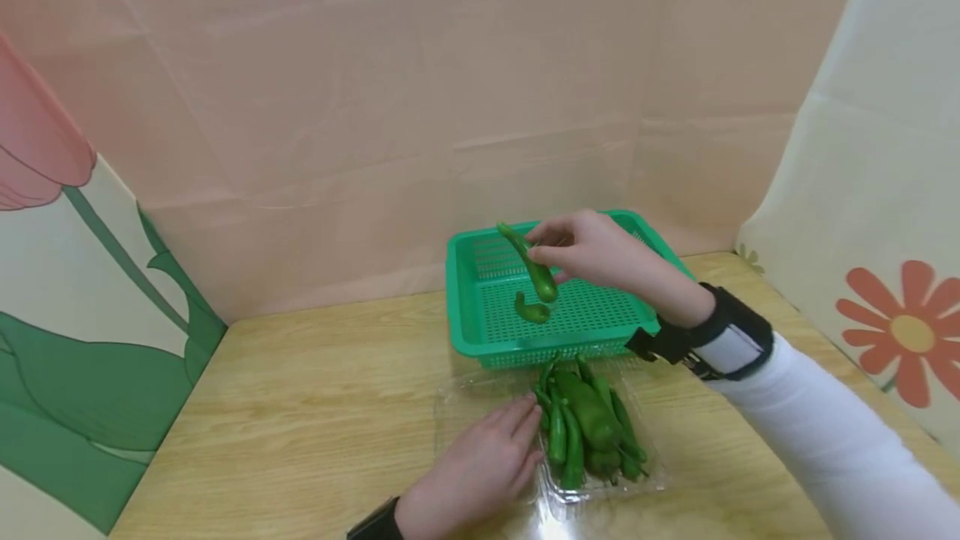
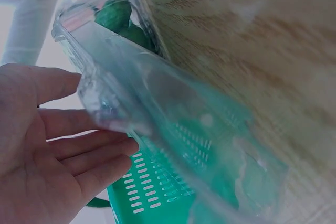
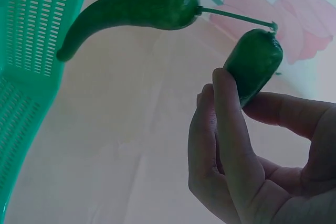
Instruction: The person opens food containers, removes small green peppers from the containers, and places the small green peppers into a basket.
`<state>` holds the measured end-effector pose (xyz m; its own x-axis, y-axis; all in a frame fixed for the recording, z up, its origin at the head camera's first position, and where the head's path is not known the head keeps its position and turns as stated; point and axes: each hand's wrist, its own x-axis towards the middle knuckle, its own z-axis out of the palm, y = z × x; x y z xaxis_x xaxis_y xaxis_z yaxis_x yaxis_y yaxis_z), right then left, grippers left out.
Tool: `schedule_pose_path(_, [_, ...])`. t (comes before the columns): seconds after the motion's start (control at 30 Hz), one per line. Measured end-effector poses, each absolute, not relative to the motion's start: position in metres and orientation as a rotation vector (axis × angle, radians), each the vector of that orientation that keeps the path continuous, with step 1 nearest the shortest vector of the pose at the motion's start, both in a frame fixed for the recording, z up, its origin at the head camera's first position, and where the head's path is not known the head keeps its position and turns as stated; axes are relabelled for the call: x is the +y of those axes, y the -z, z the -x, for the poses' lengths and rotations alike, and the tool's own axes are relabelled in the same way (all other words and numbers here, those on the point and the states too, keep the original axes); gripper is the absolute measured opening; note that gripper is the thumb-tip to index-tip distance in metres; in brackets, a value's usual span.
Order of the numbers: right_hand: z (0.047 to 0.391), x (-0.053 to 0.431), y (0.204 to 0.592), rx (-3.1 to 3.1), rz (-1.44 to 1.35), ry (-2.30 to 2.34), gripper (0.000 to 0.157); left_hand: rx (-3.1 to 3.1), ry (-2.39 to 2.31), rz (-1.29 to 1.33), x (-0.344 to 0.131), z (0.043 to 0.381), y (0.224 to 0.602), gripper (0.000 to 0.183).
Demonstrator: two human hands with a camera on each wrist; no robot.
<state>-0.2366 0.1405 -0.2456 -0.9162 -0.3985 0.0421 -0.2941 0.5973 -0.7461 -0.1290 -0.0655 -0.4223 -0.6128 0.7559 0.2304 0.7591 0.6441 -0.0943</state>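
Currently, the right hand (image 1: 588,250) pinches one green chili pepper (image 1: 542,277) above one green plastic basket (image 1: 454,298) — a thin stem links a second, curved chili (image 1: 533,310). The left hand (image 1: 483,461), fingers nearly straight, touches one clear plastic clamshell (image 2: 163,82) holding heaped green peppers (image 1: 592,415) — too overlapped to count — just beside the basket.

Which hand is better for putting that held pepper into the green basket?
Probably the right hand: it pinches the green pepper over the green basket. The left hand is down by the clear plastic box, holding no pepper.
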Motion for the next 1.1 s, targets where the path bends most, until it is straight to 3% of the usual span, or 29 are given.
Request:
schedule_pose_path(0.5, [0.307,0.089,0.262,2.525,0.473,1.198,0.036,-2.604,0.03,1.217,-0.067,0.129,0.423,0.051])
schedule_pose_path(1.03, [0.358,0.074,0.298,2.372,0.322,1.155,0.04,-2.602,0.006,1.228,-0.065,0.131,0.423,0.051])
schedule_pose_path(1.1, [0.364,0.075,0.305,2.292,0.281,1.18,0.032,-2.603,0.003,1.229,-0.065,0.132,0.423,0.051])
